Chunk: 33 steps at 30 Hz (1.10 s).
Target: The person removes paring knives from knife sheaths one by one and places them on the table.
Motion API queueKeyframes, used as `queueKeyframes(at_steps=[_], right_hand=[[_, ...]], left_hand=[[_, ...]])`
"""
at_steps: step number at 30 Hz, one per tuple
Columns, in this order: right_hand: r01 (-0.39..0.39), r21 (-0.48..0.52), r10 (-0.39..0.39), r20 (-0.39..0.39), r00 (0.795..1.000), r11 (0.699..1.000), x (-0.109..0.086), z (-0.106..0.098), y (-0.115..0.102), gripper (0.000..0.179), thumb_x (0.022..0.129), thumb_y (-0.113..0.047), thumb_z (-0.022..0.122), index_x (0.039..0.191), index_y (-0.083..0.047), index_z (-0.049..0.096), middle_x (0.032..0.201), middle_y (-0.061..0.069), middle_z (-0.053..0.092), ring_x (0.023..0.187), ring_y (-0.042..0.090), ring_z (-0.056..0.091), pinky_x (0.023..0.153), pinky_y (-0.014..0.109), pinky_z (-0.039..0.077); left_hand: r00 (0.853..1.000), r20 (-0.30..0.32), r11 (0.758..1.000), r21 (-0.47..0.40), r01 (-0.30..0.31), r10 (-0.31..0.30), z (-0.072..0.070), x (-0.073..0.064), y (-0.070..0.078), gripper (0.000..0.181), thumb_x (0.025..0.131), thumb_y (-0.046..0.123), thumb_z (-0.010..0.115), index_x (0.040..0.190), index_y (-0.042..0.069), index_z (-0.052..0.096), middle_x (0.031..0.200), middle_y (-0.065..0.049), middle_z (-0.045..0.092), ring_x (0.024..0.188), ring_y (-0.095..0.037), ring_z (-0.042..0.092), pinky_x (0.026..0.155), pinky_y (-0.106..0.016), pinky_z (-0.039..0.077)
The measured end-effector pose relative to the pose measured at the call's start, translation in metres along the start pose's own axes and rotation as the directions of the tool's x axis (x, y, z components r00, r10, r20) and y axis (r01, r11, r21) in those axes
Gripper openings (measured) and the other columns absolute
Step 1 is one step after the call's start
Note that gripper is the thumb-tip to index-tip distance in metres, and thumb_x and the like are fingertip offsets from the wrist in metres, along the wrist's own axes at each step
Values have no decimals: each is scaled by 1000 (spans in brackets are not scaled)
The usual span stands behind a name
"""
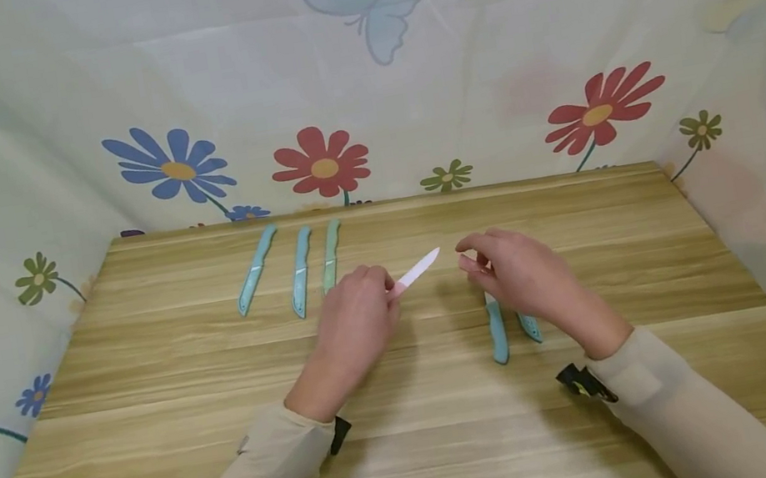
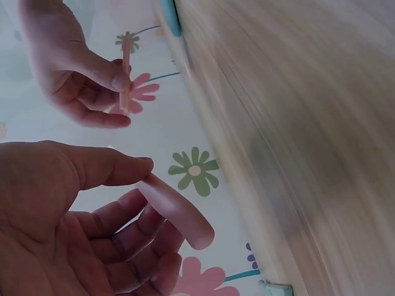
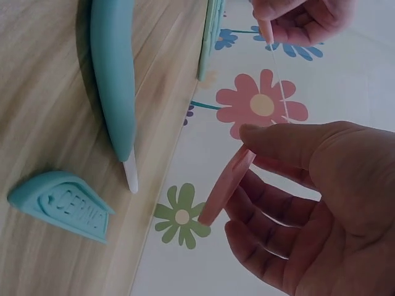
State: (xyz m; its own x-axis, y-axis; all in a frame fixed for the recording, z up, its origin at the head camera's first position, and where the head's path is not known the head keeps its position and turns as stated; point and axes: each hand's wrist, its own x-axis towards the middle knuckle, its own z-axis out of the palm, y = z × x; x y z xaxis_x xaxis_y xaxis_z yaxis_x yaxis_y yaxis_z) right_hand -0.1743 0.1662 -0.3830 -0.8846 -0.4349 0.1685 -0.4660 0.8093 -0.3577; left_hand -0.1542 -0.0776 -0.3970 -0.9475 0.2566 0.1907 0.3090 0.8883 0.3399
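Observation:
My left hand [image 1: 356, 303] pinches a pink-handled paring knife [image 2: 179, 213] above the table. Its pale blade [image 1: 419, 270] is bare and points up and to the right. Across from the blade tip, my right hand [image 1: 520, 267] pinches a pink blade cover [image 3: 228, 185] between thumb and fingers. Knife and cover are apart in the head view. Below the right hand, a teal-handled knife [image 1: 498, 334] lies on the wood with its blade uncovered, partly hidden by the hand. Beside it is a teal blade cover [image 3: 65, 206] with raised lettering.
Left of the hands, two blue knives [image 1: 257, 270] and a green knife [image 1: 331, 254] lie in a row with covers on, handles toward the back. The wooden table [image 1: 421, 469] meets flower-printed cloth [image 1: 477, 71] at its back and sides.

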Motion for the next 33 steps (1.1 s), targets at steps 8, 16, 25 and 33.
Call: queueKeyframes(at_steps=[8, 16, 25, 33], right_hand=[[-89, 64, 85, 76, 994, 994, 7, 2, 0, 28, 105, -21, 68, 125, -1, 70, 93, 8, 68, 71, 20, 60, 66, 37, 51], [-262, 177, 227, 192, 955, 949, 14, 9, -3, 33, 104, -19, 64, 130, 1, 63, 92, 11, 66, 62, 18, 63, 61, 35, 53], [-377, 175, 329, 248, 911, 910, 16, 18, -10, 29, 103, -16, 62, 125, 2, 61, 74, 8, 66, 61, 20, 63, 62, 36, 51], [-459, 175, 389, 324, 862, 871, 17, 25, -13, 25, 102, -11, 53, 121, 4, 58, 62, 8, 68, 58, 22, 68, 79, 38, 55]], left_hand=[[993, 68, 984, -145, 103, -94, 6, 4, 7, 16, 100, 18, 77, 102, 3, 70, 86, -4, 65, 70, -18, 59, 58, -29, 51], [977, 158, 950, -255, 183, -146, 11, 7, 13, 17, 100, 13, 76, 104, 0, 66, 82, -5, 65, 66, -17, 59, 54, -28, 49], [958, 234, 932, -283, 228, -163, 23, 11, 26, 23, 100, 10, 73, 111, 1, 55, 82, -9, 62, 65, -19, 60, 52, -30, 52], [950, 283, 942, -261, 211, -135, 32, 10, 40, 26, 106, 10, 62, 120, -7, 49, 80, -14, 60, 62, -22, 57, 52, -34, 49]])
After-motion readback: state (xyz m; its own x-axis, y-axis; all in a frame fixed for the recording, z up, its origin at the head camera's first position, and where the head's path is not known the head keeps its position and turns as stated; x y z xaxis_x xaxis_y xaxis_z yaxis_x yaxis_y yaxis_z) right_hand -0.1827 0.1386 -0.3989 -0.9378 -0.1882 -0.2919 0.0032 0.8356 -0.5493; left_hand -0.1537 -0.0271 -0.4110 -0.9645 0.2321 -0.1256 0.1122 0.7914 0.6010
